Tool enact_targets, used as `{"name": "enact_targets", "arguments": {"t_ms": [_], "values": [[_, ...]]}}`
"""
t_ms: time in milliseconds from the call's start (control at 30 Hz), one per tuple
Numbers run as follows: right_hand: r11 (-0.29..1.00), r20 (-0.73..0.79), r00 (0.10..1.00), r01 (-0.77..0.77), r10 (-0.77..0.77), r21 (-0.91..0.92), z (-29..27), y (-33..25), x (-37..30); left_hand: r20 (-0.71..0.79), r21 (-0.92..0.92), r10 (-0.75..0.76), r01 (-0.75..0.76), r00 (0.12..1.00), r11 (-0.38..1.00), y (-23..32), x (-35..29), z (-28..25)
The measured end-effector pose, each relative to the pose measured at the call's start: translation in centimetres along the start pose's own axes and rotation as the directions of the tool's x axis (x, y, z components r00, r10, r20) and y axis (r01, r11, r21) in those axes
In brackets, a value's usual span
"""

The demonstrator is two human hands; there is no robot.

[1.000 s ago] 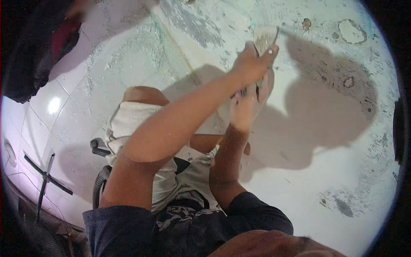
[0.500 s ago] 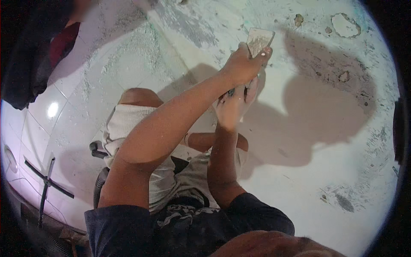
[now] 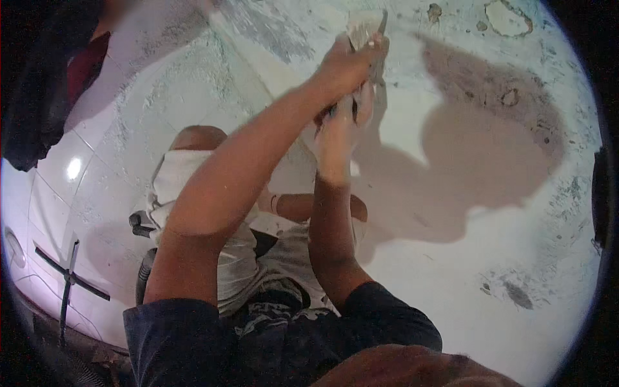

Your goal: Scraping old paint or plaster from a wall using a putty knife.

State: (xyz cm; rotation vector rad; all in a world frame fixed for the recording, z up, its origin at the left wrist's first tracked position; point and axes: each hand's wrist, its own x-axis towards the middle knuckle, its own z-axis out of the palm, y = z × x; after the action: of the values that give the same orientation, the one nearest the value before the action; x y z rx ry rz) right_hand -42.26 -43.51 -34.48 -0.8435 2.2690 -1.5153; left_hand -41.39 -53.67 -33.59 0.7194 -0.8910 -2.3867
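Observation:
A scraper with a wide flat blade [image 3: 365, 24] points up the pale wall, its blade smeared with whitish residue. My left hand [image 3: 348, 69] is closed around it just behind the blade, with thumb and fingers on either side. Right behind, my right hand [image 3: 338, 132] wraps the lower part, where the handle is mostly hidden by the fingers. Both arms reach forward together. The blade lies over a mottled, scraped patch of the wall [image 3: 400, 277]; whether its edge touches cannot be made out.
Pale flakes and dust [image 3: 213, 77] are scattered over the tiled floor [image 3: 90, 193] at the left. A black cross-shaped stand [image 3: 71, 277] is at the lower left. Dark cloth [image 3: 39, 97] hangs at the upper left. My bent knees are below my arms, close to the wall.
Both hands and the scraper have moved up and a little left along the wall. The blade appears turned more edge-on. My grip stays the same.

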Motion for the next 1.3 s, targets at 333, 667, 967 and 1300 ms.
{"name": "enact_targets", "arguments": {"t_ms": [333, 667, 967, 1300], "values": [[0.978, 0.051, 0.995, -0.096, 0.088, 0.187, -0.7, -1.1, -1.1, 0.0, 0.193, 0.02, -0.019, 1.0, 0.981, -0.7, -0.3, 0.6], [0.928, 0.035, 0.967, -0.252, 0.252, 0.274, -0.4, -2.1, -1.5, -0.022, 0.177, -0.011, 0.015, 1.0, 0.984, -2.2, 0.8, 0.8], [0.503, 0.286, 0.813, 0.549, -0.508, -0.668, -2.6, 1.5, -0.7, 0.015, 0.149, -0.056, 0.053, 0.998, 0.987, -0.5, 0.8, 0.5], [0.959, -0.015, 0.998, -0.061, 0.067, 0.276, -0.3, -1.8, -1.5, -0.013, 0.207, -0.09, 0.091, 0.996, 0.974, -1.4, -0.4, 1.3]]}}
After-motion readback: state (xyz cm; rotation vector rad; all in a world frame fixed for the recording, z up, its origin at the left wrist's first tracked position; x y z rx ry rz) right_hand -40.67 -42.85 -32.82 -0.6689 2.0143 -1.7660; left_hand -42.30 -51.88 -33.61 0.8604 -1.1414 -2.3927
